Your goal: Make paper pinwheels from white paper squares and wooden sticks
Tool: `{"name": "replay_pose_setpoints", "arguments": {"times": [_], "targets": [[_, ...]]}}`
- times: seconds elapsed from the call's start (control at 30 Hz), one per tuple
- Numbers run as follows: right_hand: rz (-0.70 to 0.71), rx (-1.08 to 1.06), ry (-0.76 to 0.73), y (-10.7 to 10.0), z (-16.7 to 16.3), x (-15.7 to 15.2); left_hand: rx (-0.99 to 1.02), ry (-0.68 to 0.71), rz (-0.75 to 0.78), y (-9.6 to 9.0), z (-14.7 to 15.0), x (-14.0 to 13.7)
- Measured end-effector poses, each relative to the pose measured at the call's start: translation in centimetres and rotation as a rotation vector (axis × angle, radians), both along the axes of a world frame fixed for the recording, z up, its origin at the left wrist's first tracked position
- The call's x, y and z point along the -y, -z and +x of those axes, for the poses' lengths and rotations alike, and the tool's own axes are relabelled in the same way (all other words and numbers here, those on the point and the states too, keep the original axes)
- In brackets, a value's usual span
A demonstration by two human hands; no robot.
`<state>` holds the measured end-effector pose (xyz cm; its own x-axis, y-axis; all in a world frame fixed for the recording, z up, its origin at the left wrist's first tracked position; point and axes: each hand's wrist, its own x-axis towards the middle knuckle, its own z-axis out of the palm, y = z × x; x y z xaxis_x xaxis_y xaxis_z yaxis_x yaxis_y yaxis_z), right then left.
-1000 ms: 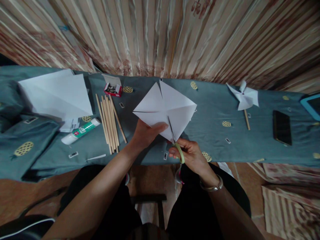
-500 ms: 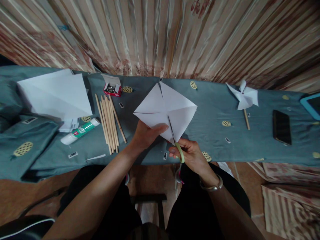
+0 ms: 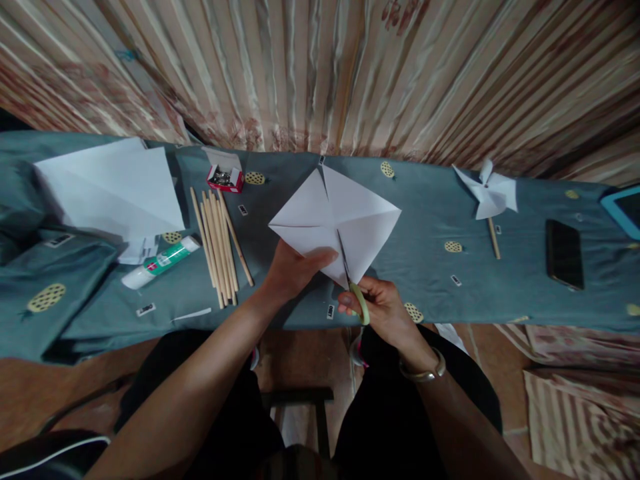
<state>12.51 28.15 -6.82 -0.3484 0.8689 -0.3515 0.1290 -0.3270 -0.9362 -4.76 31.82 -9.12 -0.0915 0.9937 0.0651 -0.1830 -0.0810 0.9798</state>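
A square sheet of white paper (image 3: pixel 359 203) is held up like a diamond above the cloth, with slits running in from its top and left corners. My left hand (image 3: pixel 297 270) grips its lower left edge, thumb on top and fingers hidden beneath. In my right hand (image 3: pixel 383 303) is a pair of scissors (image 3: pixel 361 305) with light green handles. The blades lie in a cut at the paper's bottom corner, pointing toward the centre, and look closed or nearly so.
Left of the paper lie wooden sticks (image 3: pixel 214 247), a glue stick (image 3: pixel 161 262), a red box of metal pins (image 3: pixel 225 179) and white sheets (image 3: pixel 115 187). On the right are a paper pinwheel (image 3: pixel 487 193), a phone (image 3: pixel 564 255) and a blue-edged device (image 3: pixel 623 208). A curtain (image 3: pixel 320 80) hangs behind.
The paper's right corner has shifted slightly to the right, and the cut at the bottom corner stands a little wider. Both hands stay almost in place.
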Motion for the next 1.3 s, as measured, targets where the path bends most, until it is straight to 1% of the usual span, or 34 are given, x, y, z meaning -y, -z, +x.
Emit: {"name": "replay_pose_setpoints", "arguments": {"times": [0.23,0.43,0.7,0.87,1.0,1.17,1.3], "targets": [[0.01,-0.011,0.014,-0.1,-0.1,0.0,-0.027,-0.004,0.009,-0.1,0.0,0.0],[-0.02,-0.017,0.025,0.0,-0.1,0.1,-0.035,-0.026,-0.003,0.0,0.0,0.0],[0.01,0.005,0.017,0.3,-0.2,0.1,-0.042,-0.028,-0.008,-0.2,0.0,0.0],[-0.007,0.008,0.008,0.1,-0.2,0.1,-0.033,-0.036,-0.026,0.1,0.0,0.0],[-0.03,0.017,-0.049,0.1,0.1,0.0,0.033,-0.029,-0.03,0.0,0.0,-0.1],[-0.034,0.105,-0.204,0.0,0.9,0.0,0.102,-0.106,-0.084,-1.0,-0.8,-0.6],[-0.065,0.116,-0.244,-0.7,2.1,-0.5,0.13,-0.158,-0.09,-1.5,-1.8,-1.1]]}}
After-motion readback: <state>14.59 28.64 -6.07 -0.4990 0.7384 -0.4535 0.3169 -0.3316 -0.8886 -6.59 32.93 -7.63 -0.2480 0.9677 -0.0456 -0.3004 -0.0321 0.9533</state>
